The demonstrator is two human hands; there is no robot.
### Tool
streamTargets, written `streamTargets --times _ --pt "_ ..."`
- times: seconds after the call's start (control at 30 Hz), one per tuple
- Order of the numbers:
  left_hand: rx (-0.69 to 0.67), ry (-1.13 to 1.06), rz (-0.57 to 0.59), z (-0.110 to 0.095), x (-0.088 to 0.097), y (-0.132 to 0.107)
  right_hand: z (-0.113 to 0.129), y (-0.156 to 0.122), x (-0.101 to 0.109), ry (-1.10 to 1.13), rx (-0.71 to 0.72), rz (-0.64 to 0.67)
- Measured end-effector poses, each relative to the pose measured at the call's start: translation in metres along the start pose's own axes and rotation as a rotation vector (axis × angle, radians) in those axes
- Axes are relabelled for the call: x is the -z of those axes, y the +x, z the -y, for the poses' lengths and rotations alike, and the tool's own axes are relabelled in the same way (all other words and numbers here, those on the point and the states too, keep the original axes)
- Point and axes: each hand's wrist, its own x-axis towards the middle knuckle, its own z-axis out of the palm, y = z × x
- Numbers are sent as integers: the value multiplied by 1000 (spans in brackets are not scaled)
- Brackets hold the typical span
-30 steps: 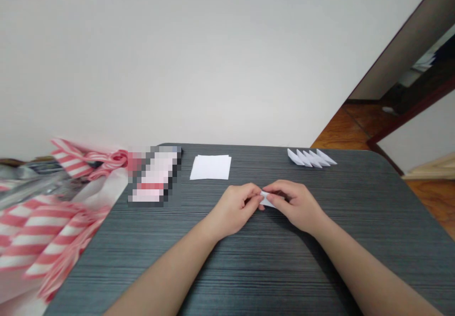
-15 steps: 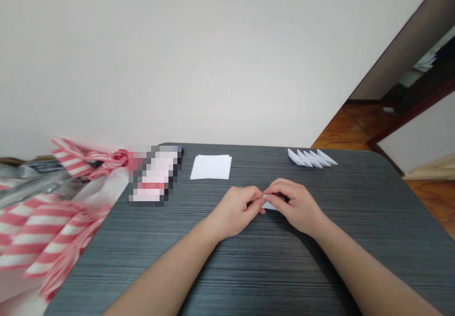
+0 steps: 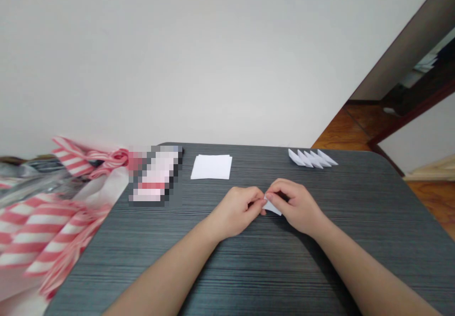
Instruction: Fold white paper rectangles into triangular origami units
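Observation:
A small folded piece of white paper is pinched between my two hands, above the dark grey wood-grain table. My left hand holds its left end between fingertips and thumb. My right hand grips it from the right, and its lower corner points down and right. The fingers hide most of the fold. Straight ahead lies a neat stack of white paper rectangles. Further right, several folded white paper triangles stand overlapped in a row near the far edge.
A pixelated, blurred pink-and-white object lies at the table's far left. Pink-and-white striped wrapping bunches beyond the left edge. A white wall rises behind the table, with a wooden floor at the right.
The folded paper now shows more at the lower right between my fingers, tilted down to the right. My hands have shifted only slightly closer around it.

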Motion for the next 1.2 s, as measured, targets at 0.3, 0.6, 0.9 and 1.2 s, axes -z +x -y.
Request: streamTargets --times 0.3,0.6,0.9,1.2 --pt "39 -67 15 0 0 1 1 2 0 35 -52 -25" --pt "78 -44 38 -3 2 1 -2 0 2 83 -33 -97" --pt "79 -67 27 -2 2 1 -7 -1 1 85 -15 -43" --pt "63 -46 42 -2 2 1 -8 -1 1 94 -20 -47"
